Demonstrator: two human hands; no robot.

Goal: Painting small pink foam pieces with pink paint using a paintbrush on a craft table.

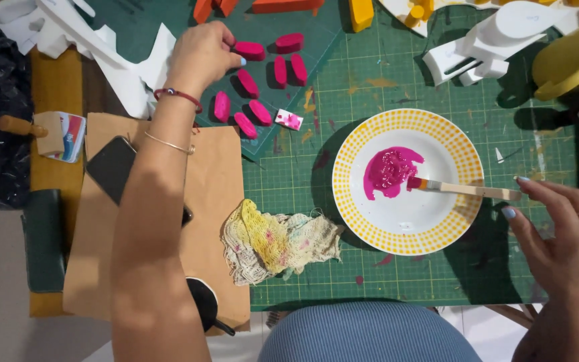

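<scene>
A person seated at a bench covered by a green cutting mat (pixel 397 87) works with magenta paint, both bare hands out over the surface. The left hand (pixel 202 55), a red cord and a thin bangle at its wrist, reaches toward the far edge of the mat, its fingers curled down and pinching one of the painted pink pieces (pixel 250 50); seven more pink pieces (pixel 261 112) lie in a loose cluster just beside it, some touching, on a darker green sheet laid across the mat. A tiny square card (pixel 288 119) dabbed with pink sits at the near side of that cluster. The right hand (pixel 564 234), a ring on one finger, rests at the bench's right edge, thumb and forefinger closed lightly on the end of a wooden-handled brush (pixel 467 190). The brush lies across a white plate (pixel 370 221) with a yellow chequered rim near the middle of the mat, its bristles in a pool of magenta paint (pixel 390 171). To the left of the plate, by the near edge, lies a crumpled stained mesh cloth (pixel 276 241), partly on a sheet of brown paper (pixel 219 161) that also carries a dark phone (pixel 110 167). White cut-out shapes (pixel 497 40) and a yellow jug (pixel 571 60) stand toward the far right corner, orange and yellow blocks (pixel 362 13) along the far edge.
</scene>
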